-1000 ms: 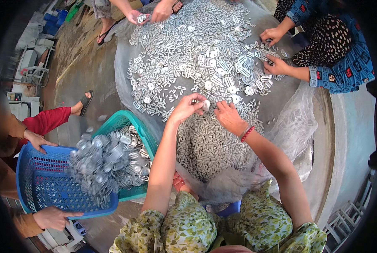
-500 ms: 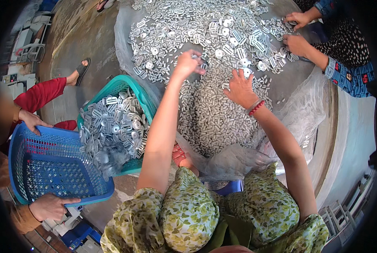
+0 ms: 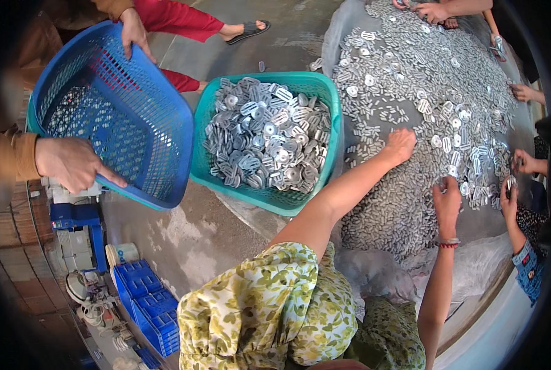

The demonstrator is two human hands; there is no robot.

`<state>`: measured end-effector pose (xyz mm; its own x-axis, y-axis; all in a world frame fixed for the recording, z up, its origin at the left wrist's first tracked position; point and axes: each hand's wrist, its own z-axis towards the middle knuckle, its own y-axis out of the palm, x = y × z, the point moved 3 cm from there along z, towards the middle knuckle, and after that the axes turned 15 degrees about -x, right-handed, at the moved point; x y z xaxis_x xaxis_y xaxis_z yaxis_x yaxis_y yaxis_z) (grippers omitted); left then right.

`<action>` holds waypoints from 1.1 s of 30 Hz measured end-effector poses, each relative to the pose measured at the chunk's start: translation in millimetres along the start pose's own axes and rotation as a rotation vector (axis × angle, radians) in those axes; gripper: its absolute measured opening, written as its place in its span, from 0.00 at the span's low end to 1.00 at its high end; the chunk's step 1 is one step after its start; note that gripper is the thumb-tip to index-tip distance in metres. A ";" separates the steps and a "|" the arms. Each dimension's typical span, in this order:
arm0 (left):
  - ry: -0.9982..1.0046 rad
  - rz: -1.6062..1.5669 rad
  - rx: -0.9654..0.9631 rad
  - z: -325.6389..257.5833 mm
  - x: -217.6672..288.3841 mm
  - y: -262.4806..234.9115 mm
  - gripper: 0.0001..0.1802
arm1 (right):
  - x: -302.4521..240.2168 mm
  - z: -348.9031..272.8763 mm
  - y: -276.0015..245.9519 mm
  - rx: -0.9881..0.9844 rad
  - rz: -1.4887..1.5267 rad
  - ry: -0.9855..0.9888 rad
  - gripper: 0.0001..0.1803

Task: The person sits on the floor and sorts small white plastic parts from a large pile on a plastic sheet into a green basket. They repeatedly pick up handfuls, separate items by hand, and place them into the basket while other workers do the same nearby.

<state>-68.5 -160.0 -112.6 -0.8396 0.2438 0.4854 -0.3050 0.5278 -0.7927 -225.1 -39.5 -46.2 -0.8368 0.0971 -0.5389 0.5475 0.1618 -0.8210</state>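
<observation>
My left hand (image 3: pixel 402 144) reaches over the left part of a big heap of small grey pellets (image 3: pixel 386 209). Its fingers are curled in, and whatever they hold is hidden. My right hand (image 3: pixel 448 200), with a red bracelet at the wrist, is at the right side of the heap. Its thumb and fingers are slightly apart, with the fingertips close to a shiny metal disc (image 3: pixel 452 170). Slotted metal plates (image 3: pixel 476 161) and more discs lie among the pellets beyond it. Left of my arm, a green basket (image 3: pixel 332 117) is filled with such plates and discs (image 3: pixel 269 129).
Another person's hands hold a blue basket (image 3: pixel 180 139) tilted beside the green one. Other workers' hands (image 3: pixel 522 161) are at the far and right edges of the heap. Clear plastic sheeting (image 3: pixel 374 271) lies along the near edge. Blue crates (image 3: pixel 146 302) stand at lower left.
The view has swung left, bringing both baskets nearer the middle. Plates were tumbling from the blue basket into the green one; now the blue basket looks emptied. My left hand's fingers have curled inward.
</observation>
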 end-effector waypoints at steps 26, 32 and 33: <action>0.130 -1.015 -0.249 21.1 27.3 -29.4 0.10 | 92.6 36.8 10.5 -0.306 -0.178 0.428 0.24; 0.438 -1.909 -0.524 22.8 47.4 -60.6 0.11 | 73.8 -0.1 27.0 -0.325 -0.149 0.092 0.14; 0.394 -1.801 -0.567 32.1 47.6 -54.6 0.12 | 68.2 -8.1 23.8 -0.338 -0.138 0.082 0.14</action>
<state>-106.3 -203.3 -58.0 0.4069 -0.7071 0.5783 -0.3376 0.4719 0.8145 -269.3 -21.1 -101.0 -0.9077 0.1277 -0.3997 0.4078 0.4926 -0.7688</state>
